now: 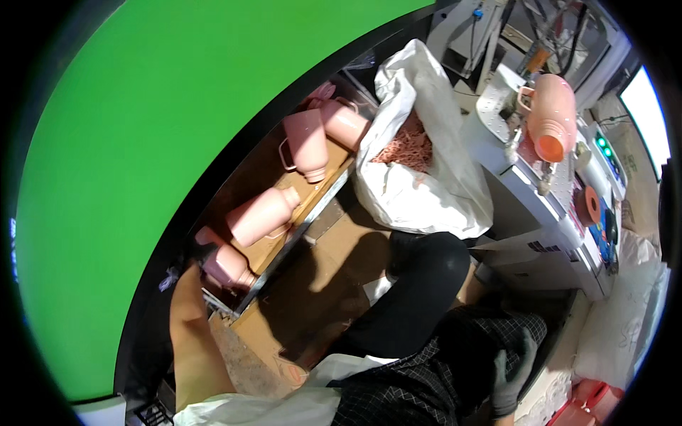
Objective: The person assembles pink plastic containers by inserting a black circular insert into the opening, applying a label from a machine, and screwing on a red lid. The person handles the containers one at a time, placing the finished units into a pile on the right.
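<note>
My left arm reaches up along the left side. My left hand (193, 261) is at the near end of a long tray (245, 302), beside a pink plastic jug (226, 265); its fingers are lost in shadow, so I cannot tell whether it grips. Farther up the tray lie another pink jug (261, 216) with its neck to the right, one (307, 144) with its neck toward me, and a third (344, 125) partly behind the sack. My right hand (514, 376), in a grey glove, is low at the right by my checked clothing, fingers stretched and apart, holding nothing.
A white sack (430, 202) holds pink plastic scraps (410, 146). At right, a pink jug (552, 113) lies on a machine's white top (495, 106), near a roll of pink tape (587, 206). A green surface (149, 142) with a dark rim fills the left. Cardboard (341, 255) covers the floor.
</note>
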The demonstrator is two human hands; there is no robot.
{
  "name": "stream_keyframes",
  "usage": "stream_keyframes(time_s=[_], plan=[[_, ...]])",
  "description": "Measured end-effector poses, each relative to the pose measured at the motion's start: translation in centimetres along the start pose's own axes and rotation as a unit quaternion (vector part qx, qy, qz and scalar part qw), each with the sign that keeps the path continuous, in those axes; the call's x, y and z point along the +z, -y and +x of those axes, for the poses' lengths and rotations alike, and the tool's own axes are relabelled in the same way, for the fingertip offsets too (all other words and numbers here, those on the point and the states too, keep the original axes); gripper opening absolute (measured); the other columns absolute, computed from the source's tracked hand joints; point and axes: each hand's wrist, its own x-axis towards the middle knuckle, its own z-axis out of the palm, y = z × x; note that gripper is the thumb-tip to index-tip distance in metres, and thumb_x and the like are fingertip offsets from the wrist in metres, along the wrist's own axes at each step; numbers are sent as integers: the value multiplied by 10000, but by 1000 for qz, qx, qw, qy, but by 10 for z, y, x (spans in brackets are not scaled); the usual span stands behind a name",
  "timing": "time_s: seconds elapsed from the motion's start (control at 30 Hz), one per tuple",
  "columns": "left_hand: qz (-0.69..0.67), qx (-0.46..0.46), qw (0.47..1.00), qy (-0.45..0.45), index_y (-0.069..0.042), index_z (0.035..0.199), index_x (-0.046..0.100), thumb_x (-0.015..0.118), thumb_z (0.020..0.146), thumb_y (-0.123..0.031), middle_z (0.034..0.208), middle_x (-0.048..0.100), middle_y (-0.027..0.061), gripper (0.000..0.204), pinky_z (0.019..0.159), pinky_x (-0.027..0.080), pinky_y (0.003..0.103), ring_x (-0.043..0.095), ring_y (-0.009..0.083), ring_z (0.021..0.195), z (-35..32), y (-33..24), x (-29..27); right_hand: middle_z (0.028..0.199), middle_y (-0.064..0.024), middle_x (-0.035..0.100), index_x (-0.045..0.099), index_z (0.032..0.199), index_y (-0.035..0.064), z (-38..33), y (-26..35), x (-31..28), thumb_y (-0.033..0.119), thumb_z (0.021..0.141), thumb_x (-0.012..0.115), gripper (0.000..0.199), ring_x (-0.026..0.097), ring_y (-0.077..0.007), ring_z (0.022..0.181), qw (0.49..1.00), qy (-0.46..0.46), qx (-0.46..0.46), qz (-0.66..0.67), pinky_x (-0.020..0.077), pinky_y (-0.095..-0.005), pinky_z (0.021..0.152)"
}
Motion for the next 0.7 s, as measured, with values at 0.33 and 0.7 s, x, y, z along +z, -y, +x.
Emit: stream_keyframes(time_s=[0.33, 0.7], plan=[[41, 482, 793, -371, -40, 1133, 727, 776, 871, -242, 1137, 726, 208, 335, 860, 548, 515, 691, 442, 1010, -329, -115, 27, 1135, -99, 703, 634, 1336, -32, 45, 98, 72, 52, 946, 739, 412, 673, -180, 1002, 899, 117, 59, 417, 534, -329, 944], [-232, 691, 682, 66, 49, 1399, 547, 686, 984, -217, 1423, 588, 196, 512, 1118, 468, 476, 586, 355, 1297, -438, -297, 127, 1188, -140, 700, 625, 1281, -54, 24, 32, -46, 85, 940, 705, 377, 677, -224, 1065, 757, -339, 157, 536, 552, -361, 981]])
